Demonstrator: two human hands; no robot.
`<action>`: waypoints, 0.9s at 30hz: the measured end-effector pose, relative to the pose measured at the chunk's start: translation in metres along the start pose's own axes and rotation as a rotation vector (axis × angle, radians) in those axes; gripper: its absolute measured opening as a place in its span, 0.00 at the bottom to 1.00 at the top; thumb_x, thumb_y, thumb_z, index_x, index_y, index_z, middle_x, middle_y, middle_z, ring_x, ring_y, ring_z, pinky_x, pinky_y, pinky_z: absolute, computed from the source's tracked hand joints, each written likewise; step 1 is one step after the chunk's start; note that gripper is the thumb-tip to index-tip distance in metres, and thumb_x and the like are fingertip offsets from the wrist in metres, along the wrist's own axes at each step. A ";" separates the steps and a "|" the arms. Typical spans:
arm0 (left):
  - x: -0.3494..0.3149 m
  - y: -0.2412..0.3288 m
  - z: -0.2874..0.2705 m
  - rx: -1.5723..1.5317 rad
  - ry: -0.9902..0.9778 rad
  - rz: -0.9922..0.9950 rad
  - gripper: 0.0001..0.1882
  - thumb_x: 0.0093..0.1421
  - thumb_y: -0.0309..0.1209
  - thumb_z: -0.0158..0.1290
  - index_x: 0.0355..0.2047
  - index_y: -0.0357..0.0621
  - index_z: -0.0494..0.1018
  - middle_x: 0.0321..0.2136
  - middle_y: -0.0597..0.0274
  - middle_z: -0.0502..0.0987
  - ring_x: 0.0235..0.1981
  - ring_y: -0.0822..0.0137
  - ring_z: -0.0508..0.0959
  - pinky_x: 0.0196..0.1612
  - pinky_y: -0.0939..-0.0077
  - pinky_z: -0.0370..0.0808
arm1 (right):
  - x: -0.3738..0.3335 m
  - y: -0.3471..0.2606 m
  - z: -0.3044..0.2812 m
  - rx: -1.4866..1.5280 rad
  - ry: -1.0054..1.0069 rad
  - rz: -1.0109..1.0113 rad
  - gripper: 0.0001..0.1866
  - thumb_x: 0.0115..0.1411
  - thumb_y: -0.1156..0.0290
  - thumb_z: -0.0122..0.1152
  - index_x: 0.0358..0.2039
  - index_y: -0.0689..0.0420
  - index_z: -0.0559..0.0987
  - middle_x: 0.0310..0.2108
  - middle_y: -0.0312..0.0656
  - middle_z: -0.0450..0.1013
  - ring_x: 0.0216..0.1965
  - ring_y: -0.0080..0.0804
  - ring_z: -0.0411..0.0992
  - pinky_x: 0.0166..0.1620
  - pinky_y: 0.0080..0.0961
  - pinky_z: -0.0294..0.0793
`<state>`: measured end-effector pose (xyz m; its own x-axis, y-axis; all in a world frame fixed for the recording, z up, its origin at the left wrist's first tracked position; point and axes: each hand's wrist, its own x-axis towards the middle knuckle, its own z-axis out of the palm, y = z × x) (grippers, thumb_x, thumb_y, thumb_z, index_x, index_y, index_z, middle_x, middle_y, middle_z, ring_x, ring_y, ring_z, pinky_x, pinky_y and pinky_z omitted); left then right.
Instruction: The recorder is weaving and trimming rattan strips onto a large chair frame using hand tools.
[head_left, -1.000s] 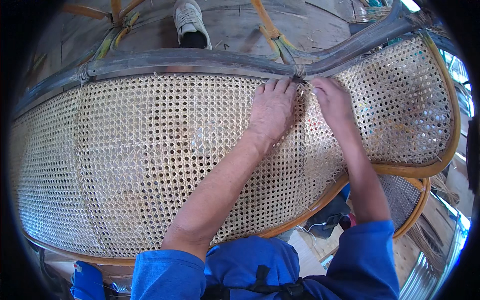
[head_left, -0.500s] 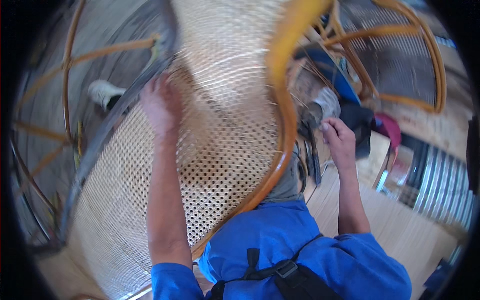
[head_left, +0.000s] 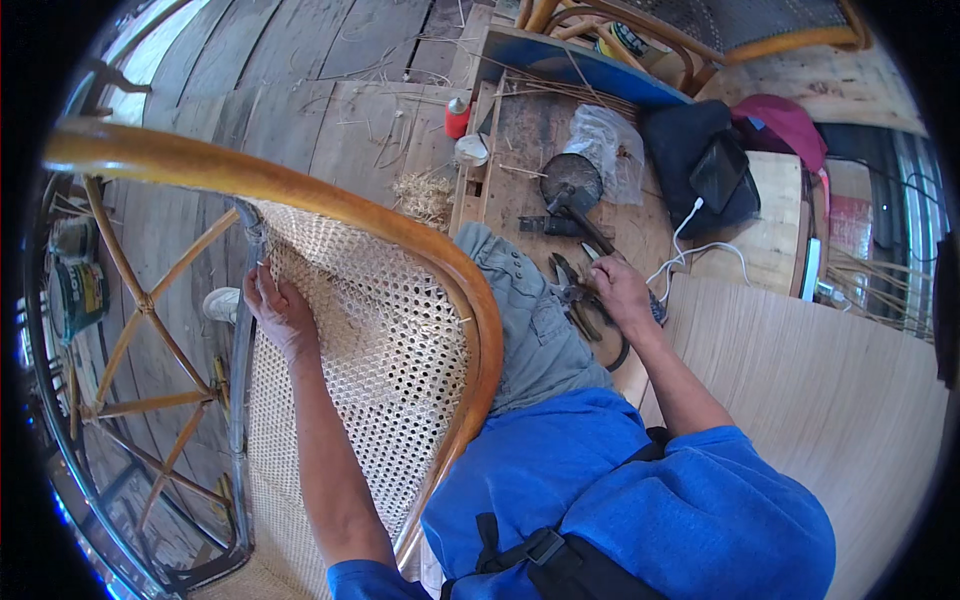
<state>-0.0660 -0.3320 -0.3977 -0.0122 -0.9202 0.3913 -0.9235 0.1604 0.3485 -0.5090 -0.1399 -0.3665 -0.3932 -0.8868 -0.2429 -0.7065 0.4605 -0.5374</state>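
Note:
A chair with a rattan frame [head_left: 482, 335] and a woven cane panel [head_left: 395, 315] leans across my lap. My left hand [head_left: 285, 318] is at the panel's left edge, beside the grey-wrapped rail, its fingertips pinched together; a tiny pale bit shows at them. On the right, my right hand [head_left: 622, 290] is curled closed low over the wooden work board [head_left: 525, 130]. It lies right beside pliers [head_left: 565, 285] with dark handles and a hammer-like tool [head_left: 572, 185]. A thin metal tip shows by its fingers, but what it grips is hidden.
Around the board are a clear plastic bag [head_left: 625, 150], a black bag [head_left: 690, 150] with a phone [head_left: 722, 170] and white cable, and a red bottle [head_left: 457, 118]. Cane scraps [head_left: 425, 198] litter the plank floor. A pale wooden panel [head_left: 800, 390] lies at right.
My view has swung right and the chair now sits further left and lower. My right hand has come down to the tools on the board. My left hand has moved down along the panel edge.

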 end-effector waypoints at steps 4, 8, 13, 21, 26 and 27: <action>-0.005 -0.009 0.002 0.042 -0.004 -0.002 0.21 0.58 0.26 0.46 0.53 0.40 0.66 0.55 0.41 0.63 0.53 0.43 0.66 0.54 0.55 0.65 | -0.014 -0.017 0.004 -0.040 -0.076 0.034 0.08 0.56 0.68 0.57 0.34 0.57 0.75 0.33 0.48 0.72 0.37 0.49 0.71 0.39 0.39 0.70; -0.014 -0.021 0.005 -0.044 -0.074 -0.177 0.18 0.61 0.30 0.44 0.50 0.36 0.68 0.49 0.41 0.69 0.50 0.44 0.69 0.53 0.57 0.66 | -0.034 -0.016 0.023 -0.086 0.020 -0.181 0.13 0.49 0.70 0.63 0.35 0.54 0.72 0.35 0.43 0.69 0.40 0.45 0.68 0.42 0.38 0.69; -0.011 -0.019 0.004 -0.038 -0.148 -0.228 0.16 0.63 0.31 0.43 0.46 0.34 0.72 0.42 0.43 0.75 0.45 0.46 0.73 0.51 0.59 0.68 | -0.029 -0.019 0.028 -0.191 0.095 -0.183 0.09 0.52 0.69 0.60 0.34 0.52 0.73 0.34 0.42 0.68 0.40 0.43 0.66 0.42 0.38 0.68; -0.013 -0.015 0.005 -0.026 -0.098 -0.101 0.15 0.62 0.28 0.41 0.44 0.34 0.72 0.40 0.45 0.75 0.43 0.46 0.73 0.47 0.59 0.70 | 0.000 -0.047 0.040 -0.198 0.016 -0.228 0.05 0.57 0.71 0.51 0.33 0.55 0.74 0.33 0.46 0.72 0.37 0.50 0.71 0.37 0.44 0.70; -0.020 -0.011 -0.002 -0.077 -0.119 -0.170 0.16 0.60 0.28 0.42 0.45 0.32 0.71 0.43 0.45 0.74 0.45 0.47 0.72 0.50 0.58 0.68 | 0.020 -0.073 0.042 -0.353 -0.152 -0.002 0.11 0.59 0.69 0.45 0.33 0.57 0.76 0.35 0.51 0.76 0.39 0.51 0.75 0.39 0.43 0.74; -0.025 -0.014 -0.006 -0.070 -0.115 -0.156 0.16 0.59 0.28 0.43 0.46 0.32 0.70 0.44 0.45 0.74 0.46 0.47 0.72 0.51 0.57 0.67 | 0.021 -0.073 0.043 -0.363 -0.148 -0.010 0.11 0.59 0.69 0.45 0.33 0.57 0.76 0.35 0.51 0.76 0.39 0.51 0.75 0.39 0.43 0.74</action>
<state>-0.0507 -0.3089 -0.4074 0.0820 -0.9698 0.2296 -0.8887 0.0331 0.4572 -0.4400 -0.1936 -0.3667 -0.3147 -0.8754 -0.3670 -0.8825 0.4122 -0.2265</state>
